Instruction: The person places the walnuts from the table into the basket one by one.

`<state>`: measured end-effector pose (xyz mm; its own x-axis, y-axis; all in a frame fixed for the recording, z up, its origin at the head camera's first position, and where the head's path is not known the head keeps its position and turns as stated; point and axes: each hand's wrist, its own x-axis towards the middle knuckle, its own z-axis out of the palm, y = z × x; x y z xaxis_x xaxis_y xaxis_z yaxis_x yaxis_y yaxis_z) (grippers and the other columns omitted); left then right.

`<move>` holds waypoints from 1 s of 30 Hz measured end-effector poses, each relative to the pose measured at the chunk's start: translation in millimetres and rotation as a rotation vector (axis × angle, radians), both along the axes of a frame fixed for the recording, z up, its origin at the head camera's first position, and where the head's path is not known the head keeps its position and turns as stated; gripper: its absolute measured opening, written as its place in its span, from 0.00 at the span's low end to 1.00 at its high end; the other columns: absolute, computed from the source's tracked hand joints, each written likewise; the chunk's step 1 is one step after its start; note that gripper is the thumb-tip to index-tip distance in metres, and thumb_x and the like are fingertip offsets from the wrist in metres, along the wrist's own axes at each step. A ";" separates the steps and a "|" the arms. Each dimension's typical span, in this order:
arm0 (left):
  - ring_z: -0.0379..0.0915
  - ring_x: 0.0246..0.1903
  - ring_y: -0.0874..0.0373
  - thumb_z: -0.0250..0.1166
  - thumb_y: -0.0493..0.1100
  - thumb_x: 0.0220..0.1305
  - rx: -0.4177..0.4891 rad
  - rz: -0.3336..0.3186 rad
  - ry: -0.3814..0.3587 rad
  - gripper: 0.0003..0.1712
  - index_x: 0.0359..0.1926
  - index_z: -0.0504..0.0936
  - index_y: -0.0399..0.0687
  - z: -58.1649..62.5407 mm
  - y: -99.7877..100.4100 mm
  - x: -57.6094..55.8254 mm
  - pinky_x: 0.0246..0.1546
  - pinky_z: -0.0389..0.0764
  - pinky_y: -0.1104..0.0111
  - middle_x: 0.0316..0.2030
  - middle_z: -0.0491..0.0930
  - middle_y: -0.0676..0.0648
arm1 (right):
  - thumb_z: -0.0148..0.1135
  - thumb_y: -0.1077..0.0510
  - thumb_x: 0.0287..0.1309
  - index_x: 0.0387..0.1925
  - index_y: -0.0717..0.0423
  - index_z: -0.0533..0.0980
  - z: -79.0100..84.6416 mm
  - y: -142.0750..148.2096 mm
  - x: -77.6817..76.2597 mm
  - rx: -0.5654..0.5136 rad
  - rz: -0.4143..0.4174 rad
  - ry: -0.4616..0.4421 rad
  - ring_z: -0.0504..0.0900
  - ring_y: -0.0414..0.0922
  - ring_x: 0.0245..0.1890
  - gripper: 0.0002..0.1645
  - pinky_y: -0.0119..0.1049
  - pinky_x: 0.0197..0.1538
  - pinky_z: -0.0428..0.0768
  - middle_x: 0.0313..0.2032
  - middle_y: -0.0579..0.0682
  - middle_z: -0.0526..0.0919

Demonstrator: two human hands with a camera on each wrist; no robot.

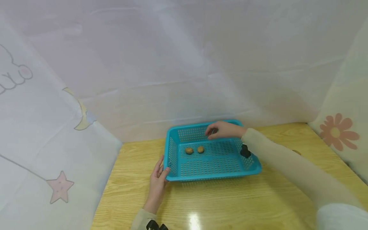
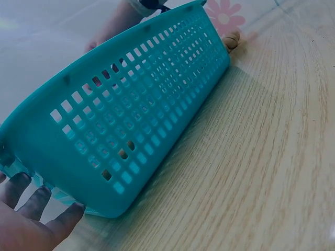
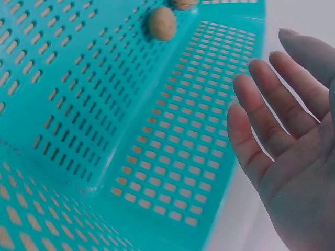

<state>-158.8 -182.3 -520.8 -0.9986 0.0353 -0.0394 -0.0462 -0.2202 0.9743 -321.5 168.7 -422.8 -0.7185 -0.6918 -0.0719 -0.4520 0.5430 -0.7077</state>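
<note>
A turquoise plastic basket (image 1: pixel 212 176) with slotted walls stands on the wooden table. Two walnuts (image 1: pixel 188 150) lie on its floor, left of the middle, a short distance apart. At the basket's front left corner my left hand (image 1: pixel 157 181) holds on, thumb at the rim and fingers along the outer side. Over the back part of the basket hovers my right hand (image 1: pixel 225 130). Its fingers (image 3: pixel 261 107) are loosely bent, and nothing is between them. Both walnuts also show in the right wrist view, one walnut (image 3: pixel 162 23) cut less by the frame edge.
More walnuts (image 2: pixel 231 40) lie on the table beyond the basket's right end, mostly hidden by my right sleeve (image 1: pixel 287 166) in the head view. Pale patterned cloth (image 1: pixel 184 64) hangs behind and beside the wooden table (image 1: pixel 201 201).
</note>
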 end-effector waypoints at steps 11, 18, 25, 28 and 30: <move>0.65 0.72 0.37 0.60 0.42 0.79 -0.004 -0.006 0.010 0.39 0.83 0.55 0.54 -0.4 2.5 -0.2 0.62 0.79 0.53 0.76 0.63 0.36 | 0.67 0.52 0.71 0.56 0.50 0.83 24.8 43.6 33.0 -0.042 -0.056 0.052 0.83 0.44 0.47 0.15 0.44 0.52 0.82 0.52 0.46 0.86; 0.64 0.72 0.37 0.59 0.41 0.79 -0.007 -0.001 0.016 0.39 0.83 0.55 0.53 1.1 3.0 0.1 0.63 0.78 0.52 0.76 0.63 0.36 | 0.67 0.53 0.71 0.55 0.51 0.83 25.2 80.8 52.5 -0.036 -0.114 0.094 0.82 0.42 0.46 0.15 0.40 0.48 0.84 0.52 0.48 0.86; 0.65 0.72 0.39 0.60 0.41 0.78 -0.001 0.002 0.009 0.39 0.83 0.54 0.53 -0.4 2.7 -2.5 0.63 0.78 0.52 0.76 0.63 0.37 | 0.67 0.56 0.71 0.56 0.56 0.83 13.5 118.5 71.6 -0.016 -0.157 0.136 0.82 0.40 0.45 0.16 0.37 0.43 0.83 0.51 0.49 0.86; 0.66 0.72 0.39 0.60 0.41 0.78 0.003 -0.001 0.012 0.39 0.83 0.54 0.53 -1.0 2.5 -2.8 0.63 0.78 0.52 0.76 0.64 0.37 | 0.67 0.58 0.70 0.55 0.56 0.83 9.5 132.2 82.0 -0.029 -0.185 0.153 0.81 0.36 0.43 0.15 0.35 0.40 0.82 0.50 0.48 0.86; 0.66 0.72 0.39 0.60 0.41 0.78 0.005 -0.006 0.016 0.39 0.83 0.54 0.53 -1.8 2.1 -3.3 0.63 0.78 0.52 0.76 0.63 0.36 | 0.66 0.60 0.70 0.55 0.56 0.83 6.6 140.6 88.5 -0.037 -0.195 0.175 0.81 0.35 0.42 0.14 0.35 0.38 0.82 0.49 0.48 0.86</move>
<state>-162.1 -180.2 -522.7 -0.9989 0.0412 -0.0232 -0.0319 -0.2246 0.9739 -233.0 309.3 -416.2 -0.8376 -0.5392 0.0875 -0.4585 0.6070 -0.6491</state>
